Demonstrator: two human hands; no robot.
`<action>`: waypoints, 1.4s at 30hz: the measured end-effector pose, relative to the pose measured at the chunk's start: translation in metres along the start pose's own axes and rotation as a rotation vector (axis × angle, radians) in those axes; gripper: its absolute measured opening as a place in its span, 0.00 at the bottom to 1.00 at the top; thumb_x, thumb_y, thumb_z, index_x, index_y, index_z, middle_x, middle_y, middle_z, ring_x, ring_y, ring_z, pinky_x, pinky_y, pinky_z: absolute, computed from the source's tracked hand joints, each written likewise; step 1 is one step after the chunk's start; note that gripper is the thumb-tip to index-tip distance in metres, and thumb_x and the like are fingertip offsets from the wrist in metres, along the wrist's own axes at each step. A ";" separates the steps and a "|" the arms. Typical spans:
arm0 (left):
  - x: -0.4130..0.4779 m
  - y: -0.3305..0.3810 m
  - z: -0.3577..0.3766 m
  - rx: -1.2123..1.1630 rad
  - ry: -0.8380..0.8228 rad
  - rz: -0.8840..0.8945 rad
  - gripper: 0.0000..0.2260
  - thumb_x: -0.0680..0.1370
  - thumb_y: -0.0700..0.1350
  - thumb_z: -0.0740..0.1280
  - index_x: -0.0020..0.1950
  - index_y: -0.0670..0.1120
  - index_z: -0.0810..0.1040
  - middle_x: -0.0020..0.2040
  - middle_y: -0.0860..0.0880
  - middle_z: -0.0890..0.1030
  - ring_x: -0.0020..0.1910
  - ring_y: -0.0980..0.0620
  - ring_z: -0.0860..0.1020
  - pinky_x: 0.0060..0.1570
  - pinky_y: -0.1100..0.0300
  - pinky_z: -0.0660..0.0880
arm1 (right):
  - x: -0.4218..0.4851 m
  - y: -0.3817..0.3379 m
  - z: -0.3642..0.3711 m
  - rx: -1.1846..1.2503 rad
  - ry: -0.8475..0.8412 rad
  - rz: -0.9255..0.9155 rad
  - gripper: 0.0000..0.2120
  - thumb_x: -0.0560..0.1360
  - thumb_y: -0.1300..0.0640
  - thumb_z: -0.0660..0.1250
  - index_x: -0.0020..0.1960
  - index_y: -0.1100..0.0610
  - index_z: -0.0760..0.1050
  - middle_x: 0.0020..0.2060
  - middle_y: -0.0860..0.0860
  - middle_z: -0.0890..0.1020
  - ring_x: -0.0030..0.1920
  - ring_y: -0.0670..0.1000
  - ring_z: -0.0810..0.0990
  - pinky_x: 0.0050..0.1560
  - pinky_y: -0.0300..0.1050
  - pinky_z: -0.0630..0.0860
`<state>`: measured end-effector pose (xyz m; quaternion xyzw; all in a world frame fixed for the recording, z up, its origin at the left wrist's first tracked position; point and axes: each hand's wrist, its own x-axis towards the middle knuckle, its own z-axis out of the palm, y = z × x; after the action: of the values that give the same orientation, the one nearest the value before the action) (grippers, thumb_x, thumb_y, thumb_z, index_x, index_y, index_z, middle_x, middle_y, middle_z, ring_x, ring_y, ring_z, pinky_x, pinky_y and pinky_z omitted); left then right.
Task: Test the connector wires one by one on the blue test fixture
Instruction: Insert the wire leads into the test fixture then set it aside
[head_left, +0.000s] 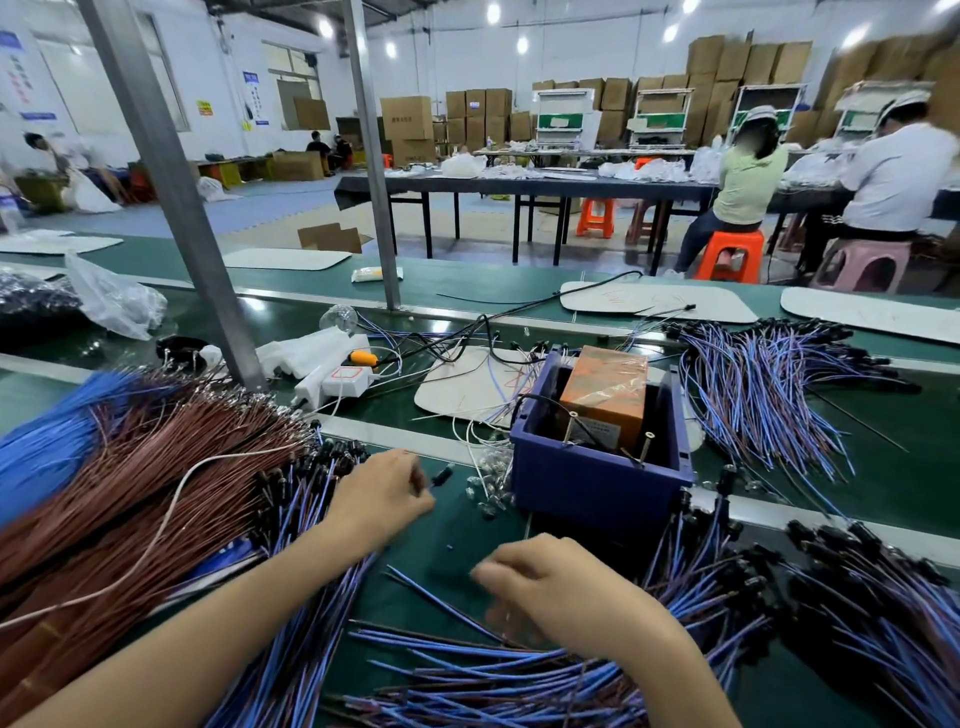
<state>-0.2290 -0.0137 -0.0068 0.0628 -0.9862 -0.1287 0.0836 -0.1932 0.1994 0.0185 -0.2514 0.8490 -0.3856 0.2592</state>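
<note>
The blue test fixture (597, 483) is an open bin on the green bench, holding an orange box (605, 395) and upright metal pins. My left hand (382, 499) pinches a connector wire by its small black plug (441, 475), which points toward the fixture's left side. My right hand (561, 592) hovers, blurred, over loose blue-and-brown wires (493, 670) in front of the fixture, fingers curled; whether it holds a wire is unclear. More connector wires (763, 395) lie in piles to the right of the fixture.
A big bundle of brown and blue wires (130, 493) covers the left bench. A grey steel post (208, 270) rises behind it. A white power strip (337, 382) and a clear bag (117, 301) lie beyond. Small clear parts (488, 488) sit by the fixture.
</note>
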 end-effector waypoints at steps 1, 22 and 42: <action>-0.005 0.012 -0.008 -0.190 0.040 0.074 0.02 0.72 0.43 0.69 0.40 0.49 0.77 0.42 0.50 0.79 0.44 0.51 0.78 0.47 0.56 0.75 | 0.002 -0.005 0.002 0.192 -0.018 0.036 0.16 0.82 0.49 0.58 0.54 0.57 0.80 0.39 0.53 0.85 0.35 0.48 0.80 0.38 0.41 0.78; -0.065 0.053 -0.006 0.177 -0.023 1.054 0.07 0.74 0.40 0.65 0.49 0.48 0.80 0.46 0.53 0.80 0.48 0.53 0.78 0.64 0.53 0.70 | -0.040 0.009 -0.068 1.541 0.916 -0.274 0.20 0.83 0.49 0.53 0.38 0.56 0.75 0.22 0.46 0.60 0.20 0.44 0.57 0.20 0.35 0.57; -0.051 0.147 -0.034 -1.708 0.112 0.193 0.11 0.73 0.47 0.64 0.49 0.43 0.82 0.41 0.47 0.85 0.35 0.55 0.81 0.38 0.67 0.77 | -0.022 0.004 -0.040 0.580 0.922 -0.309 0.14 0.79 0.58 0.64 0.35 0.54 0.77 0.22 0.45 0.73 0.25 0.41 0.69 0.28 0.32 0.67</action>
<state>-0.1879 0.1263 0.0567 -0.0995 -0.5470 -0.8155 0.1612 -0.2033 0.2365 0.0440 -0.0967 0.6870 -0.7066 -0.1393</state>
